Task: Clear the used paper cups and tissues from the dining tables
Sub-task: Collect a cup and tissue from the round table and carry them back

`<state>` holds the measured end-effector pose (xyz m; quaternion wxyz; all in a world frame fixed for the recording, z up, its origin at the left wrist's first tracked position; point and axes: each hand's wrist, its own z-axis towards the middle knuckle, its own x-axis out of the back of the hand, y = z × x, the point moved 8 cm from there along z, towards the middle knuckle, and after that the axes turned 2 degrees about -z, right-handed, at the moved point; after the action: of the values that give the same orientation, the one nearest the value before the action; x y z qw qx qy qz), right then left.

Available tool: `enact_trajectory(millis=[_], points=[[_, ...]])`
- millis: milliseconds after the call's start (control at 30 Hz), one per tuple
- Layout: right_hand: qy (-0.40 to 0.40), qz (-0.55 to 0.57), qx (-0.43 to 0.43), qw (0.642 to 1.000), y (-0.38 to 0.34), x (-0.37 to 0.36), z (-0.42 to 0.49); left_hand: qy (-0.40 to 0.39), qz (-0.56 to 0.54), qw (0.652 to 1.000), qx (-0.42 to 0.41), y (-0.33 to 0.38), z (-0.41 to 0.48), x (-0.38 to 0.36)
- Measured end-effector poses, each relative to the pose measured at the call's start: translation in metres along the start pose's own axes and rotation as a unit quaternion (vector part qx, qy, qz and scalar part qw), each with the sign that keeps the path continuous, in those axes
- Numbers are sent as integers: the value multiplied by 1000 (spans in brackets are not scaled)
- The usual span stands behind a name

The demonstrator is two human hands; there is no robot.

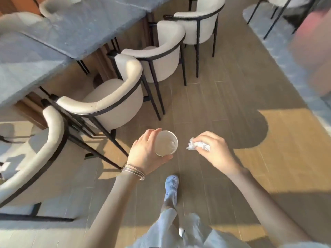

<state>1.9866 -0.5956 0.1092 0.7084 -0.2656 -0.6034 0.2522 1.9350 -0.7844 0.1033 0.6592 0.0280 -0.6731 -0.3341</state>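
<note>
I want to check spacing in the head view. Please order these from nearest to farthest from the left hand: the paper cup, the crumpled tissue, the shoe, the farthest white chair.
From the left hand:
1. Paper cup, held in that hand.
2. Crumpled tissue, in the right hand, just across.
3. Shoe, on the floor below.
4. Farthest white chair, at the top by the table.

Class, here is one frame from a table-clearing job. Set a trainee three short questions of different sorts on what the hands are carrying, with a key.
1. True or false: the left hand holds a paper cup.
2. What does the right hand grip? A) spoon B) crumpled tissue C) plate
3. Fill in: the cup's open mouth faces ____.

Key: 1 true; 2 B; 3 up, toward the camera.
</note>
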Motion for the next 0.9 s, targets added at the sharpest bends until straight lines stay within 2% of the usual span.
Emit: enact_trajectory(millis=[167,233,533,800,900], points=[[21,-18,-39,999,43,25,77,-28,-8,998,-48,8,107,-9],[29,-59,-46,997,55,39,110,-35,1,997,-68,13,152,-9],[122,-136,-74,980,115,127,219,-48,-6,991,-128,58,316,-24],[105,-180,-92,974,212,180,276,-69,-29,988,-136,118,423,-87],[85,-163,-103,978,258,214,303,-62,-43,988,-134,155,470,-110]])
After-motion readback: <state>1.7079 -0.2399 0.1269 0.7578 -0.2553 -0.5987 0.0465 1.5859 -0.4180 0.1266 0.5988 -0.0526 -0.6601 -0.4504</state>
